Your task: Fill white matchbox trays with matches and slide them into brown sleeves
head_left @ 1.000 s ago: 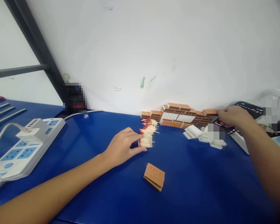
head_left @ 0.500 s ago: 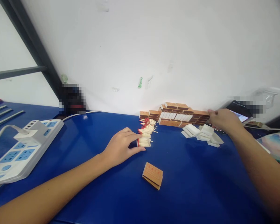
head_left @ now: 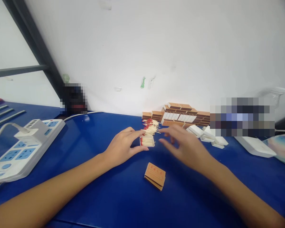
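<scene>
My left hand (head_left: 123, 146) is beside a small white tray (head_left: 151, 145) filled with matches, thumb at its near edge and fingers at its far left; whether it grips the tray is unclear. Loose red-tipped matches (head_left: 152, 127) lie heaped just behind the tray. On the tray's right side, my right hand (head_left: 180, 144) hovers with thumb and fingers apart, holding nothing. Nearer to me lie flat brown matchbox sleeves (head_left: 155, 174), one on top of another. Stacked matchboxes (head_left: 178, 107) stand against the wall, with white empty trays (head_left: 205, 133) in front of them at the right.
A white power strip (head_left: 26, 152) with a plugged-in charger and cable lies at the left on the blue table (head_left: 97, 196). Metal rods (head_left: 9, 117) are at the far left. A white box (head_left: 255, 146) and a pastel-coloured item (head_left: 282, 147) sit at the right.
My right hand has moved left from the right end of the matchbox stack to beside the match-filled tray, its fingers now apart. My left hand has stayed nearly in place.
</scene>
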Demonstrator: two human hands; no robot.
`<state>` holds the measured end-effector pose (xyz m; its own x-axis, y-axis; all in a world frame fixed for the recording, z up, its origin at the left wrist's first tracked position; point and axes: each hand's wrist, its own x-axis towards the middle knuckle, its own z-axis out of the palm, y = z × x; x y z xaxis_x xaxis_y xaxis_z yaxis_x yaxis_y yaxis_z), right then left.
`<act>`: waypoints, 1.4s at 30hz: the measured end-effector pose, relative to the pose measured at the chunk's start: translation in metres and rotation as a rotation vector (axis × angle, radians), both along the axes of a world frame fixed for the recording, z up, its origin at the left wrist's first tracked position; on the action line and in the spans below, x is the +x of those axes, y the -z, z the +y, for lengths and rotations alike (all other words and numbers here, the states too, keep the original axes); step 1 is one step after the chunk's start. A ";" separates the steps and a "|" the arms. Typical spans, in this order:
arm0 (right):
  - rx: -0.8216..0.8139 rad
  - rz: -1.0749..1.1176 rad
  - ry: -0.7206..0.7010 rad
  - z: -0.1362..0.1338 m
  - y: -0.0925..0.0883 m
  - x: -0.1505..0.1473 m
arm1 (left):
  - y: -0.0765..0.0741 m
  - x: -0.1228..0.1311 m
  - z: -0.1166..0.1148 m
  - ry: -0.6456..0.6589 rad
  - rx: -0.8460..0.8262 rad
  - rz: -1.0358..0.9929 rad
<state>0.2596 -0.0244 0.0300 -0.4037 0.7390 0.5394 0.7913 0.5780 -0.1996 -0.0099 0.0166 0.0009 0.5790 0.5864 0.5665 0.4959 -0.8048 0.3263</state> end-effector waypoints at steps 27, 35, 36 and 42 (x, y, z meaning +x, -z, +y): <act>0.157 -0.007 -0.129 -0.004 0.032 -0.012 | -0.004 0.001 0.002 0.087 -0.034 -0.051; 0.112 -0.045 -0.175 -0.005 0.032 -0.014 | -0.003 0.000 0.004 0.080 -0.118 0.046; 0.111 -0.050 -0.180 -0.005 0.032 -0.014 | -0.003 -0.001 0.004 0.082 -0.125 0.056; 0.017 -0.035 -0.173 -0.007 0.034 -0.017 | -0.003 -0.002 0.005 0.169 -0.086 0.090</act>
<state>0.2423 -0.0314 -0.0039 -0.5431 0.6476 0.5345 0.6859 0.7093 -0.1626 -0.0116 0.0221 0.0036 0.7195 0.5206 0.4597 0.3864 -0.8500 0.3580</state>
